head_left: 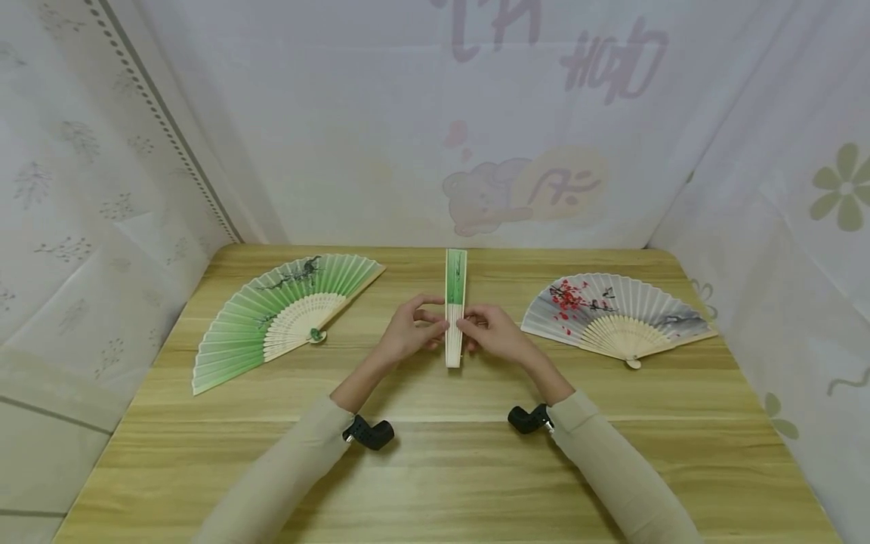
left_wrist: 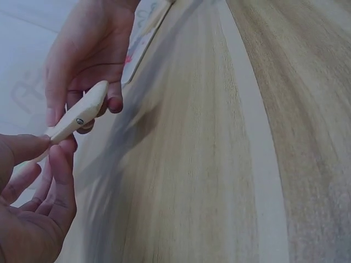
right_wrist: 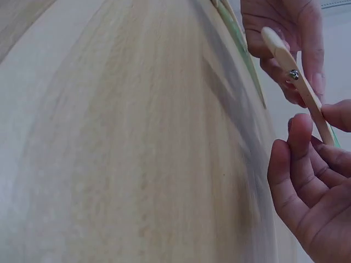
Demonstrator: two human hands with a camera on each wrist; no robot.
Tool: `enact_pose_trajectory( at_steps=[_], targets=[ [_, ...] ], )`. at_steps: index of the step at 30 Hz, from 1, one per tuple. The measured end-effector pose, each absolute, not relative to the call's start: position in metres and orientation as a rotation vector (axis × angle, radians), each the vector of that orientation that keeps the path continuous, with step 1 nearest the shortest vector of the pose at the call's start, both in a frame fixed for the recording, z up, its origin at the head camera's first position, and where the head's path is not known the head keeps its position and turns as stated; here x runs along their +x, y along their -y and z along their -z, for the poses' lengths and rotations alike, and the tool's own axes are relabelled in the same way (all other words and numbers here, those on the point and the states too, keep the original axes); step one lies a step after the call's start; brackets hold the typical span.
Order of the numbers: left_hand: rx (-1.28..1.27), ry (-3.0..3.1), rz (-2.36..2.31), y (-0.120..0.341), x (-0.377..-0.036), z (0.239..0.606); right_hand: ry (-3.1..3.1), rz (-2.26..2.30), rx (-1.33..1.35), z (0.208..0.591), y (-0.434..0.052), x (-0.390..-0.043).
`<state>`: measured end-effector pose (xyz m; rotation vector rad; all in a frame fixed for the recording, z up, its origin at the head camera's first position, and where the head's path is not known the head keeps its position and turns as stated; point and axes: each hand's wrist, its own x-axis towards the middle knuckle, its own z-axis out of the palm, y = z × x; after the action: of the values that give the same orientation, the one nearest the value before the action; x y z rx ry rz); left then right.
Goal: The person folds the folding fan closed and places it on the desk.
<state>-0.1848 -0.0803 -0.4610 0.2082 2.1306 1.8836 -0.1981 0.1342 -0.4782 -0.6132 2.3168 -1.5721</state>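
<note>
Head view gave the whole layout: the wooden table [head_left: 435, 453] carried a green fan [head_left: 279, 313] spread open at the left and a grey fan with red blossoms [head_left: 615, 313] spread open at the right, while a third, folded fan [head_left: 455, 306] lay shut between them at the middle. By my reading two fans were already opened and this last one was not yet. The left hand [head_left: 408, 332] and the right hand [head_left: 492, 332] each pinched the folded fan near its bamboo end, one from each side. Left wrist view alone showed the rivet [left_wrist: 80, 120] through the sticks, with the fingers [left_wrist: 60, 164] closed on the end and lifted off the table. Right wrist view caught the same rivet [right_wrist: 294, 74] from the other side.
</note>
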Motion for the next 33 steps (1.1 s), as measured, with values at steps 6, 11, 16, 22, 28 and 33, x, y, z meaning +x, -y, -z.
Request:
enact_pose_trajectory(
  at_steps=[6, 11, 16, 22, 28, 33],
  targets=[
    [0.218, -2.149, -1.854, 0.0803, -0.1844, 0.4634, -2.294, 1.529, -0.666, 0.4788, -0.1358, -0.1978],
    [0.235, -2.152, -1.83, 0.0808, -0.1851, 0.4659, -2.303, 1.492, -0.669, 0.4801, -0.1352, -0.1982],
    [0.256, -2.169, -1.807, 0.0804, -0.186, 0.466, -2.311, 1.464, -0.67, 0.4803, -0.135, -0.199],
    [0.253, -2.168, -1.787, 0.0802, -0.1868, 0.4668, -2.311, 1.447, -0.679, 0.4802, -0.1351, -0.2001],
    [0.238, -2.174, -1.772, 0.0799, -0.1872, 0.4676, -2.311, 1.42, -0.706, 0.4778, -0.1347, -0.2002],
    [0.231, -2.185, -1.763, 0.0797, -0.1879, 0.468, -2.329, 1.39, -0.707, 0.4758, -0.1336, -0.2005]
  ],
)
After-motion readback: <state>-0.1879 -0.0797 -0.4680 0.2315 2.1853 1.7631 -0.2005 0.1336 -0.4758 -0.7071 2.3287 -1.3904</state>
